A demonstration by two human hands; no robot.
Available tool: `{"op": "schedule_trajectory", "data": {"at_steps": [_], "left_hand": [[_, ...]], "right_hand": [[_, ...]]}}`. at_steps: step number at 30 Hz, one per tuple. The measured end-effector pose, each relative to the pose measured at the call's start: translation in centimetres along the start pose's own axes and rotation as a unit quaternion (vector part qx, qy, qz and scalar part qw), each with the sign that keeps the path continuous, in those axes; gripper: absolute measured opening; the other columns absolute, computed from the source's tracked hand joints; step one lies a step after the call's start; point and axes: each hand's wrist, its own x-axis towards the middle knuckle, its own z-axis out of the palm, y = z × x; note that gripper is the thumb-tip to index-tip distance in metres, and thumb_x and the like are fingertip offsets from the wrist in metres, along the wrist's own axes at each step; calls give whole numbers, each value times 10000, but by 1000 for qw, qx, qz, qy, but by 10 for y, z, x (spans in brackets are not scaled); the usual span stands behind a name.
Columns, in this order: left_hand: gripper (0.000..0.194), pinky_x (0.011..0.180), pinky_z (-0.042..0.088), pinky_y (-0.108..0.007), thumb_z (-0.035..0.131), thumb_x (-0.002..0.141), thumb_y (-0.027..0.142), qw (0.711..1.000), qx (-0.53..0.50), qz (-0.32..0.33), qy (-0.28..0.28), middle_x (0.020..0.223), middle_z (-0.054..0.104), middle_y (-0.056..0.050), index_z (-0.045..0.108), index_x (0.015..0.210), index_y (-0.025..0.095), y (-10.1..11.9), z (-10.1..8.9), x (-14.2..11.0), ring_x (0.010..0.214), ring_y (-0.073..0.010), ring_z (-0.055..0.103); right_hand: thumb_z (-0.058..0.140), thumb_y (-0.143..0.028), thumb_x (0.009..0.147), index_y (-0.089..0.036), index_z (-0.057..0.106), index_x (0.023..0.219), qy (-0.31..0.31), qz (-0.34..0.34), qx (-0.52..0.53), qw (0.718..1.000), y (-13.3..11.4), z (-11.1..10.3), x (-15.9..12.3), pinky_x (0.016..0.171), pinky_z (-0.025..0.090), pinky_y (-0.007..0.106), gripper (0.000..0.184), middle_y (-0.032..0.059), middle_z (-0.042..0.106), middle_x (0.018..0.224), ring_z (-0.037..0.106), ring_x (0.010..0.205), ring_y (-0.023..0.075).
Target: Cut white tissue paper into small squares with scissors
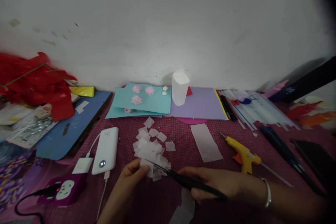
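Note:
Between the thumb and fingers of my left hand (133, 175) is a small piece of white tissue paper (148, 168). My right hand (210, 182) grips black-handled scissors (187, 181), their blades pointing left and reaching the paper piece. Just beyond both hands lies a loose pile of cut white paper squares (149, 147). A longer white paper strip (207, 142) rests flat to the right of the pile. Another white sheet (183, 208) lies partly under my right hand, near the bottom edge.
A yellow glue gun (244, 152) lies right of my right hand. On the left are a white power bank (105, 150) with cables and a purple power socket (61, 190). Pink fluffy pieces sit on teal paper (120, 103); a white cylinder (180, 89) stands by the wall.

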Motion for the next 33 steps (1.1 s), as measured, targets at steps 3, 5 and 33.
{"op": "schedule_trajectory", "data": {"at_steps": [3,5,33], "left_hand": [[228,502,352,-191,779,628,343,999,47,1,-19,594,621,6,712,719,145,-3,0,2,515,-86,478],[239,478,320,-188,775,628,357,998,66,1,-20,554,585,19,689,666,138,-3,0,4,485,-75,441],[130,844,426,-332,632,764,314,819,478,309,75,913,695,-72,720,796,223,5,-5,-13,901,-243,613]], "right_hand": [[572,-559,809,-99,456,1297,16,14,-18,1000,-4,0,3,697,421,246,681,63,511,964,475,788,133],[585,-521,810,-102,479,1276,26,22,-22,999,-5,0,6,654,417,235,635,53,510,921,462,752,125],[560,-519,840,-101,462,1228,102,-11,-1,995,8,20,-53,693,442,262,579,76,547,990,537,781,131]]}}
